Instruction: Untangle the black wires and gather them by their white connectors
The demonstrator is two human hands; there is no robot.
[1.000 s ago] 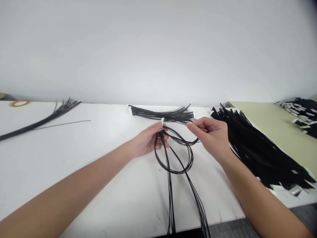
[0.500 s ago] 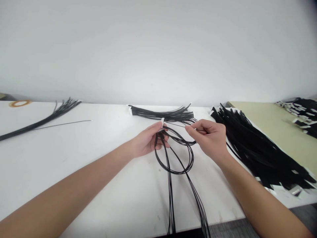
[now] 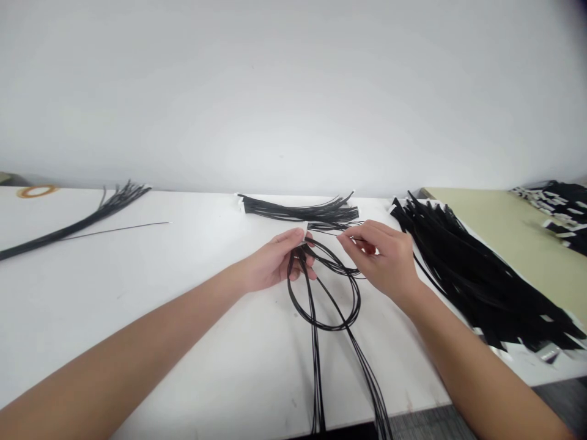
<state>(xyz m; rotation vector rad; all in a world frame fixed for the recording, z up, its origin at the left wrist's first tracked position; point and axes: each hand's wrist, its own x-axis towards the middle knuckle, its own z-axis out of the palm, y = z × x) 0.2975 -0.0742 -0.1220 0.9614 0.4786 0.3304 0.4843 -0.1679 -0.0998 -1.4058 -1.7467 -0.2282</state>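
My left hand [image 3: 279, 260] is closed on a white connector [image 3: 304, 231], from which thin black wires [image 3: 324, 328] loop round and hang down past the table's front edge. Level with it on the right, my right hand [image 3: 383, 253] pinches the end of one thin black wire between thumb and forefinger, a short way from the connector. That wire's tip is too small to make out. Behind both hands lies a bundle of short black wires [image 3: 293, 211] with white connectors at its left end.
A large pile of black cables [image 3: 486, 281] with white ends lies at the right. Further right, more cables [image 3: 564, 201] rest on a yellow-green surface [image 3: 513, 232]. At the left are a long black wire bundle [image 3: 77, 226] and an orange ring [image 3: 37, 191].
My right hand has moved slightly left, closer to the connector. The connector in my left hand has tilted and the wire loops hang a little lower.
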